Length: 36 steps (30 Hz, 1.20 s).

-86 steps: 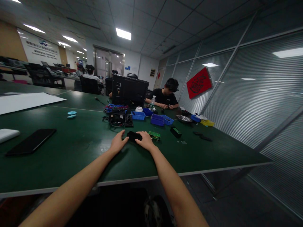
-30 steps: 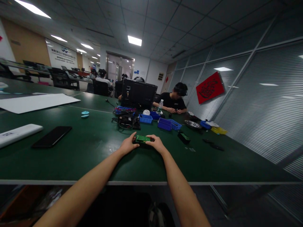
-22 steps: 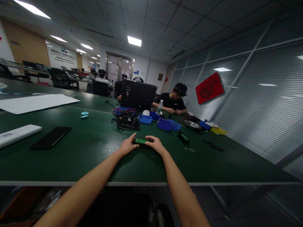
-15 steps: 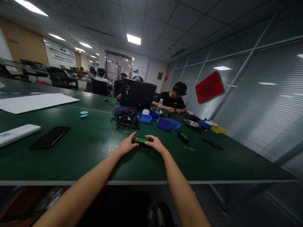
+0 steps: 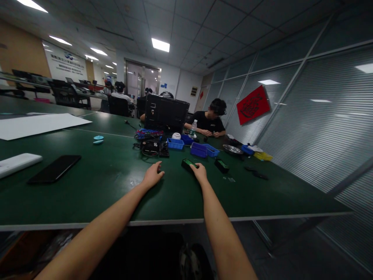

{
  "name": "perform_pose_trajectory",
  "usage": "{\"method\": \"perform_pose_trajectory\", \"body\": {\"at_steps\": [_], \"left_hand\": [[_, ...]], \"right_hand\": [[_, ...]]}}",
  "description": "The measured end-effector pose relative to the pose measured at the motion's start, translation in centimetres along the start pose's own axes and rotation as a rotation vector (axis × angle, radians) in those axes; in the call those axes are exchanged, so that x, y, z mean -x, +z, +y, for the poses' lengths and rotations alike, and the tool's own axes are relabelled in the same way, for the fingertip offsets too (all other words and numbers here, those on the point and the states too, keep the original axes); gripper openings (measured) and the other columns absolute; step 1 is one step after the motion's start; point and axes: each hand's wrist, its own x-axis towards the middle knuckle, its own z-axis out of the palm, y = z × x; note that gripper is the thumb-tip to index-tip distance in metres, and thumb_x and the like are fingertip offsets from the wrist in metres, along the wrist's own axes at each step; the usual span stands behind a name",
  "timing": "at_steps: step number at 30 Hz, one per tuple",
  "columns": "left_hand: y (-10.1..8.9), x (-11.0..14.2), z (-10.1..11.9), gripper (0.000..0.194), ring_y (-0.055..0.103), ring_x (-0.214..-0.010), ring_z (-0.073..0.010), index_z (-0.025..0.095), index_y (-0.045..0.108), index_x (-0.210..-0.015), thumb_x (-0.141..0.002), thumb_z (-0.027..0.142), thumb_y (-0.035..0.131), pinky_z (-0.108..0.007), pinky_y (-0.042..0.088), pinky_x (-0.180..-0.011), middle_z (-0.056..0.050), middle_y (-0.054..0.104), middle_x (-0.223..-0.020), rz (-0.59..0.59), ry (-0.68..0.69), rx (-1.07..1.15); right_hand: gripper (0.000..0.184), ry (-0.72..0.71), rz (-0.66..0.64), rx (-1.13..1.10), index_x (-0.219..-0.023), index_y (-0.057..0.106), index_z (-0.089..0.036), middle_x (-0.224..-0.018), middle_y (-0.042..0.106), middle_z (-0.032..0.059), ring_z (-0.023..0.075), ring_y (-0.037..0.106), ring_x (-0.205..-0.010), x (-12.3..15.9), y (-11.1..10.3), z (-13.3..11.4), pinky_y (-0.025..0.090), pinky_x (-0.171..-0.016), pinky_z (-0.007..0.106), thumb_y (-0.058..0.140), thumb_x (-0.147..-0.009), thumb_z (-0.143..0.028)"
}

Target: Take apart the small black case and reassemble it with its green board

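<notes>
My right hand (image 5: 199,172) grips the near end of a small black box with a green top (image 5: 188,162), which sits at an angle on the green table (image 5: 116,202). To the left, my left hand (image 5: 154,174) rests over the table with its fingers apart and nothing in them. A second black box with a green top (image 5: 222,166) lies to the right of my right hand. What the green tops are exactly is too small to make out.
Beyond my hands stand blue bins (image 5: 175,143), a baseball (image 5: 176,135), a black adapter with cables (image 5: 149,147), a monitor (image 5: 166,113) and a bottle (image 5: 192,128). A person (image 5: 210,118) sits across. On the left lie a black slab (image 5: 54,168) and a white bar-shaped object (image 5: 18,165).
My left hand has let go of the black box and moved a little left. My right hand has carried the box to the right and turned it at an angle.
</notes>
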Motion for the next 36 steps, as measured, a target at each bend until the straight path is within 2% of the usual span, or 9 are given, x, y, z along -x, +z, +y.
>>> {"method": "perform_pose_trajectory", "body": {"at_steps": [4,7,10,15,20,24,27,31,36], "left_hand": [[0.0,0.0,0.0,0.056,0.057,-0.088,-0.0149,0.019,0.040,-0.126,-0.072,0.026,0.055,-0.028,0.044,-0.082,-0.007,0.057,-0.109,-0.006,0.003,-0.004],[0.1,0.0,-0.1,0.055,0.057,-0.087,-0.0146,0.018,0.041,-0.125,-0.072,0.026,0.054,-0.027,0.044,-0.081,-0.007,0.058,-0.108,-0.002,0.016,-0.012],[0.2,-0.1,-0.2,0.055,0.057,-0.087,-0.0149,0.018,0.041,-0.125,-0.072,0.027,0.054,-0.026,0.044,-0.080,-0.006,0.059,-0.106,-0.001,0.022,-0.024],[0.2,0.0,-0.2,0.054,0.057,-0.087,-0.0148,0.018,0.042,-0.124,-0.072,0.027,0.053,-0.026,0.043,-0.081,-0.006,0.059,-0.105,0.003,0.025,-0.021],[0.0,0.1,-0.1,0.053,0.056,-0.088,-0.0151,0.018,0.042,-0.124,-0.073,0.027,0.053,-0.027,0.043,-0.082,-0.005,0.059,-0.104,-0.013,0.011,-0.015],[-0.2,0.2,0.1,0.052,0.057,-0.087,-0.0153,0.018,0.043,-0.123,-0.073,0.027,0.053,-0.026,0.043,-0.081,-0.005,0.060,-0.102,-0.013,0.010,-0.018],[-0.2,0.2,0.3,0.052,0.057,-0.087,-0.0149,0.018,0.043,-0.123,-0.072,0.026,0.053,-0.026,0.043,-0.080,-0.005,0.060,-0.102,-0.015,0.004,-0.021],[-0.3,0.2,0.4,0.052,0.057,-0.086,-0.0144,0.018,0.043,-0.123,-0.072,0.026,0.053,-0.025,0.044,-0.079,-0.005,0.061,-0.101,-0.011,0.010,-0.030],[-0.1,0.1,0.2,0.051,0.057,-0.084,-0.0145,0.016,0.045,-0.121,-0.071,0.024,0.053,-0.025,0.043,-0.080,-0.005,0.061,-0.099,0.013,0.028,-0.020]], "right_hand": [[0.027,0.006,0.086,0.033,-0.086,0.060,-0.017,-0.079,0.062,0.0099,0.0215,0.058,-0.078,0.0,0.6,0.3,0.041,-0.068,0.031,0.049,-0.075,-0.040],[0.025,0.007,0.107,0.105,-0.091,0.055,-0.017,-0.083,0.059,0.0097,0.0215,0.056,-0.079,0.8,1.2,-0.8,0.041,-0.068,0.031,0.051,-0.073,-0.033],[0.029,-0.075,0.059,0.162,-0.097,0.049,-0.018,-0.094,0.055,0.0098,0.0209,0.054,-0.085,1.9,1.6,-2.3,0.040,-0.072,0.030,0.052,-0.070,-0.029],[0.033,-0.168,-0.063,0.287,-0.099,0.046,-0.021,-0.093,0.053,0.0057,0.0196,0.052,-0.085,3.1,2.0,-3.4,0.038,-0.072,0.030,0.053,-0.067,-0.020],[0.044,-0.177,-0.093,0.252,-0.111,0.044,-0.020,-0.103,0.053,0.0092,0.0219,0.052,-0.093,3.0,1.8,-3.2,0.038,-0.076,0.032,0.055,-0.069,-0.028],[0.048,-0.168,-0.093,0.300,-0.119,0.040,-0.016,-0.106,0.053,0.0135,0.0238,0.052,-0.093,3.3,1.6,-3.7,0.038,-0.076,0.033,0.051,-0.073,-0.027],[0.040,-0.272,-0.085,0.420,-0.115,0.044,-0.015,-0.104,0.052,0.0154,0.0249,0.051,-0.091,4.3,1.9,-5.0,0.037,-0.076,0.035,0.049,-0.076,-0.023],[0.034,-0.493,-0.065,0.552,-0.110,0.048,-0.014,-0.104,0.049,0.0181,0.0279,0.045,-0.097,6.4,2.8,-7.3,0.033,-0.080,0.041,0.049,-0.077,-0.020],[0.037,-0.666,-0.094,0.498,-0.103,0.054,-0.018,-0.109,0.047,0.0171,0.0312,0.036,-0.103,8.3,3.4,-9.2,0.030,-0.083,0.044,0.051,-0.077,-0.044]]}}
